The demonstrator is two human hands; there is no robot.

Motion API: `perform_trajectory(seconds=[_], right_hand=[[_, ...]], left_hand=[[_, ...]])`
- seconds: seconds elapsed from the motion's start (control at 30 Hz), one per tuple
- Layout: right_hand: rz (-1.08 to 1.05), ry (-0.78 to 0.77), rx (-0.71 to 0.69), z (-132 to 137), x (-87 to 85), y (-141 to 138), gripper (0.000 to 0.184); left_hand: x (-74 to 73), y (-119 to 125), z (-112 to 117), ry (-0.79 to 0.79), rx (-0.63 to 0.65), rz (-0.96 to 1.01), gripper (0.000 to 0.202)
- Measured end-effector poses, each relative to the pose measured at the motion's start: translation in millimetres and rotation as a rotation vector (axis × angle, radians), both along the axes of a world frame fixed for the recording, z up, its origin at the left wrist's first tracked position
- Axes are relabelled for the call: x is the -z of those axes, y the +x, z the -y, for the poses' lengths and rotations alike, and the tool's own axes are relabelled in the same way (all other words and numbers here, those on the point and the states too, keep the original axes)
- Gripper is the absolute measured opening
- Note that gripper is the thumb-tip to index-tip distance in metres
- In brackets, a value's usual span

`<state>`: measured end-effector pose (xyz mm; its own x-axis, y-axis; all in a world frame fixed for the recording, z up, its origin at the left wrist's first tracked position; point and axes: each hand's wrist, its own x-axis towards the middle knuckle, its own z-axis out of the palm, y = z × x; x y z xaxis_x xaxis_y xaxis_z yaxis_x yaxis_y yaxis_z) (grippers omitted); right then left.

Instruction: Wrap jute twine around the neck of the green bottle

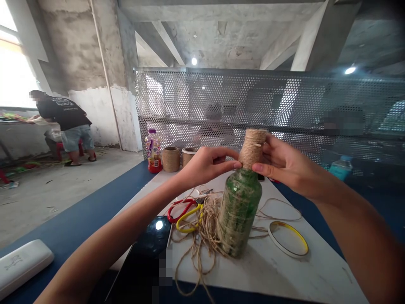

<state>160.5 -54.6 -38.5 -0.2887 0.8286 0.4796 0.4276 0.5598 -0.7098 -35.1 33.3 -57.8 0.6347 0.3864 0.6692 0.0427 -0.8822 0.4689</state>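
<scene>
I see my left hand (205, 165) and right hand (284, 162) gripping a green glass bottle (239, 213); tan jute twine (252, 148) coils its neck tightly, its body only loosely wound.

Head-worn view, facing forward, downward

Daylight glares white through the window (15, 71); the right side looks dim and blurred.

White tabletop (278, 274); loose jute twine (202, 236); red-and-yellow scissors (185, 230); tape roll (289, 255)
</scene>
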Motion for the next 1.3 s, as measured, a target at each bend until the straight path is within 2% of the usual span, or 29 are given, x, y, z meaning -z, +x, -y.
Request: perform_trajectory(seconds=[0.17,0.27,0.37,0.5,0.6,0.77,0.87,0.97,1.17,1.3], right_hand=[[0.135,0.173,0.274,0,3.9,-7,0.067],[0.146,0.152,0.350,1,5.5,-9,0.061],[0.086,0.117,0.294,1,5.5,-8,0.060],[-0.032,0.041,0.091,0,3.6,-5,0.059],[-0.056,-0.006,0.017,0,0.7,-2,0.057],[0.050,0.001,0.004,4,-1.0,1,0.063],[0.115,0.056,0.150,3,1.9,1,0.065],[0.120,0.118,0.273,0,4.6,-1,0.059],[0.019,0.050,0.077,4,0.6,0,0.052],[0.033,-0.018,0.028,9,-3.4,2,0.054]], left_hand=[[-0.9,0,3,-0.002,-0.022,0.001,0.028],[-1.6,0,4,0.000,-0.013,0.002,0.028],[-1.6,0,3,-0.006,0.010,-0.014,0.030],[-1.2,-1,0,-0.006,0.023,-0.037,0.030],[-1.3,-1,-1,-0.019,0.025,-0.044,0.030],[-2.3,-2,2,-0.030,0.011,-0.041,0.029],[-2.4,-2,3,-0.024,-0.006,-0.041,0.028],[-1.5,-2,1,-0.013,0.000,-0.039,0.028],[0.6,0,-3,-0.017,0.050,-0.054,0.033],[0.8,0,-2,-0.049,0.057,-0.046,0.033]])
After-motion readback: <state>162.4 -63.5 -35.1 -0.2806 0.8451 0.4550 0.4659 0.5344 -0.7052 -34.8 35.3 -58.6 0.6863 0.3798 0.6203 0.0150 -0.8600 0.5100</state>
